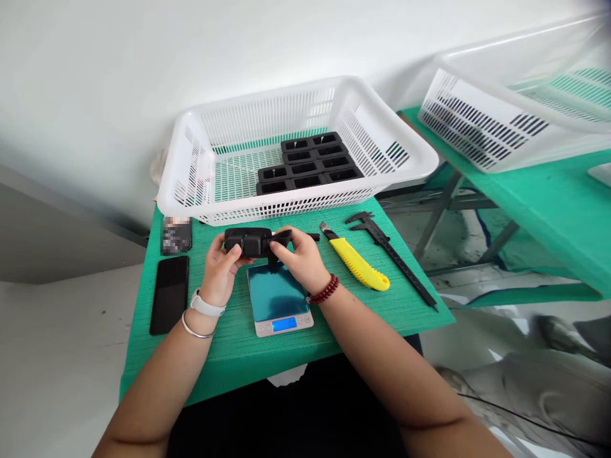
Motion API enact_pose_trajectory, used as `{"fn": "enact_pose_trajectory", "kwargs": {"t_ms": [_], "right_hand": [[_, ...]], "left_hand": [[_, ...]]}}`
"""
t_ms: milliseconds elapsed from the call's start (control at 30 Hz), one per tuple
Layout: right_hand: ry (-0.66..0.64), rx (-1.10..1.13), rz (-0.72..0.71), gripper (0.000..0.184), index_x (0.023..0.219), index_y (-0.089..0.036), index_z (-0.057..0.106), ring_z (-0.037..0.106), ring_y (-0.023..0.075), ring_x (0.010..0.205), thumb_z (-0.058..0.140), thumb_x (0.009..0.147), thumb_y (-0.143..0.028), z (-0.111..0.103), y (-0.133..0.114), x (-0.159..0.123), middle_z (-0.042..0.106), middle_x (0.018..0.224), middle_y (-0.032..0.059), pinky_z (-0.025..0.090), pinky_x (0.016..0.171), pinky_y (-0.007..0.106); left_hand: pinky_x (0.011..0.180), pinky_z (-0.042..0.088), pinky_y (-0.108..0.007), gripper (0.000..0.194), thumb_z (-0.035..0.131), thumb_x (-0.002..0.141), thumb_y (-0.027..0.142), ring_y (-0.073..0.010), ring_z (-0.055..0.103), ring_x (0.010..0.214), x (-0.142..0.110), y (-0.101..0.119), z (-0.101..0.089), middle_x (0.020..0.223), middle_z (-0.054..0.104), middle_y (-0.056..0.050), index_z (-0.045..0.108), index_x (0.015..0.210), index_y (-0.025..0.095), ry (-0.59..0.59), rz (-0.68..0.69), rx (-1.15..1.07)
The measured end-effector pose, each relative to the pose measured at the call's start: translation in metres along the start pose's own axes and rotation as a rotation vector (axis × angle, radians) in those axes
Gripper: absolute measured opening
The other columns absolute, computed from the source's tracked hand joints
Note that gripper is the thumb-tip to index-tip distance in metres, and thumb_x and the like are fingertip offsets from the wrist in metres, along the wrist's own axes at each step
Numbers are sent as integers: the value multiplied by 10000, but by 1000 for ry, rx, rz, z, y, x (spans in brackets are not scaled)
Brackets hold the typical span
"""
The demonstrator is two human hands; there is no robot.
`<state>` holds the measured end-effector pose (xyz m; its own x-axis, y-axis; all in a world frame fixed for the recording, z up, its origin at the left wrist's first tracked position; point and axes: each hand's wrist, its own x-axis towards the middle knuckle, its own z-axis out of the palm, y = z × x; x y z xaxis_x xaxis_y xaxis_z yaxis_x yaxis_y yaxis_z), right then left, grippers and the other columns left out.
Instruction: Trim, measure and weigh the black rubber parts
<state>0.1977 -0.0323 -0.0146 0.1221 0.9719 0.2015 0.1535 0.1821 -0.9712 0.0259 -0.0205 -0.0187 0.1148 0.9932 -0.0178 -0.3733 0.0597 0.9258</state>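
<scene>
Part [252, 245], black, long axis crosswise, left hand [221, 267] to right hand [305, 259].

A plain white wall [119, 70] rises behind the bench [229, 366], which is covered in green woven mesh. Left of the bench, a darker grey band [57, 232] runs along the wall's foot, with pale floor [62, 343] in front of it. Right of the bench, across a gap, stands a second green-covered table [539, 210] on grey metal legs [440, 216]. Soft, diffuse light brightens the wall above the bench.
</scene>
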Motion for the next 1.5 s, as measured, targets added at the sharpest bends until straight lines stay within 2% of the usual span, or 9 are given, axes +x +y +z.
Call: {"fn": "enact_pose_trajectory", "kwargs": {"t_ms": [133, 300, 567, 700, 867, 1067, 1200, 1333, 1500], "right_hand": [[47, 123, 97, 238, 610, -202, 531, 495, 133, 643, 567, 755, -387, 0, 6, 5, 544, 616, -25, 411, 645, 282], [139, 186, 128, 252, 687, -196, 568, 557, 144, 711, 540, 799, -421, -2, 14, 8, 619, 697, -7, 466, 700, 293], [24, 247, 28, 232, 838, -212, 729, 660, 193, 865, 667, 791, -430, 0, 6, 1, 723, 868, 26, 527, 838, 363], [140, 311, 24, 250, 923, -223, 746, 688, 213, 951, 664, 809, -429, -1, 6, 1, 755, 976, 28, 550, 880, 390], [234, 175, -69, 272, 1057, -241, 729, 710, 216, 939, 622, 860, -395, -1, 1, -7, 749, 1057, 25, 584, 847, 390], [-182, -217, -490, 334, 1216, -267, 644, 626, 148, 1165, 487, 928, -207, 6, -3, -14, 673, 1248, 22, 472, 1051, 352], [-327, -333, -602, 384, 1245, -220, 610, 567, 133, 1246, 408, 932, -128, 7, 0, -11, 626, 1316, 53, 361, 1146, 419], [-333, -245, -542, 340, 1194, -242, 643, 616, 151, 1182, 468, 916, -157, 6, -3, -13, 685, 1226, 34, 473, 1048, 381], [-186, -277, -283, 214, 1027, -228, 712, 718, 170, 785, 551, 888, -251, 6, -4, -16, 767, 931, 27, 559, 737, 296]], "left_hand": [[538, 553, -232, 438, 852, 620, 363, -135, 672, 638, 0, 0, 1, 837, 689, 2, 613, 959, 222, 30, 37, 10], [602, 538, -195, 433, 887, 558, 339, -108, 638, 727, 2, 0, 1, 847, 674, 14, 669, 911, 211, 135, 72, 0], [636, 535, -227, 429, 898, 519, 368, -135, 642, 733, 0, -1, 2, 818, 693, -6, 701, 858, 193, 107, 11, -5], [589, 533, -228, 455, 891, 510, 428, -132, 638, 679, -1, -3, 1, 798, 706, -15, 713, 851, 185, 135, -13, 21], [751, 544, -254, 420, 866, 569, 436, -144, 662, 791, -1, -9, 0, 842, 726, -21, 726, 870, 178, 111, 48, 71], [780, 545, -260, 421, 832, 645, 418, -173, 687, 918, 0, -10, 3, 1007, 739, -46, 714, 994, 214, 111, 30, -7], [865, 543, -290, 405, 774, 714, 461, -184, 692, 977, 2, -6, 0, 1051, 736, -67, 703, 1019, 204, 91, -8, -79], [843, 560, -328, 485, 738, 719, 542, -199, 703, 922, 4, 0, -3, 1027, 738, -85, 686, 1042, 185, 100, -55, -96], [738, 577, -302, 548, 621, 745, 678, -187, 704, 836, 9, 7, -7, 947, 739, -62, 682, 1032, 215, 238, -87, -123]]}}
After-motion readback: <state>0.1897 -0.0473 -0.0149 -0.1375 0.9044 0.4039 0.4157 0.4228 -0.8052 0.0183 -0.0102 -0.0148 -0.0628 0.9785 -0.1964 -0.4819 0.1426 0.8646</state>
